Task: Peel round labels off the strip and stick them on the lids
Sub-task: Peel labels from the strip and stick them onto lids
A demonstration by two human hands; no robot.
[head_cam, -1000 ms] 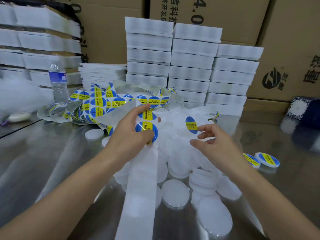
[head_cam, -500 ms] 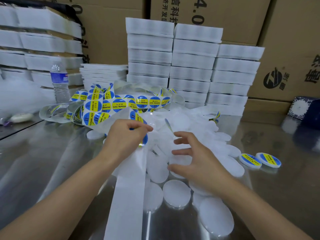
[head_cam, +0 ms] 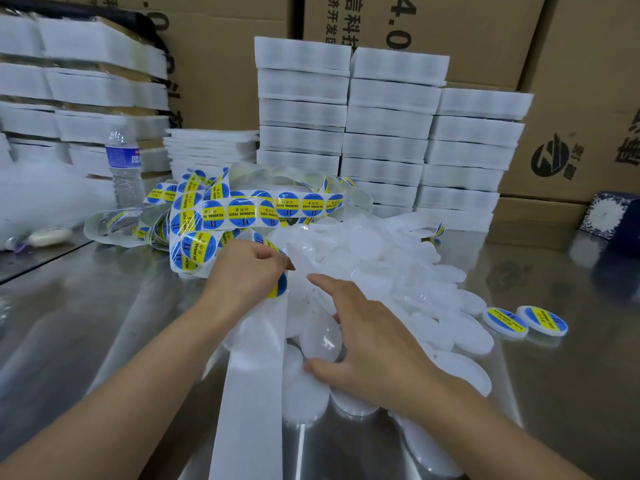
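Observation:
A tangled strip of blue-and-yellow round labels [head_cam: 242, 211] lies behind a heap of white lids [head_cam: 374, 258] on the steel table [head_cam: 86, 323]. My left hand [head_cam: 246, 271] pinches the strip where one label shows at its fingers, and the bare backing [head_cam: 252, 393] hangs from it toward me. My right hand [head_cam: 374, 341] reaches over the near side of the heap, with the thumb and curled fingers around a white lid [head_cam: 320, 337] and the index finger stretched forward. The label it peeled is hidden. Two labelled lids [head_cam: 505, 322] lie to the right.
Stacks of white foam trays [head_cam: 384, 133] stand behind the heap, with cardboard boxes [head_cam: 571, 98] behind them. A water bottle [head_cam: 124, 168] stands at the back left. A blue patterned box [head_cam: 613, 216] sits at the far right.
My right hand, which held a peeled label up, has dropped onto the lid heap and closed round a lid. My left hand lowered the strip toward the table.

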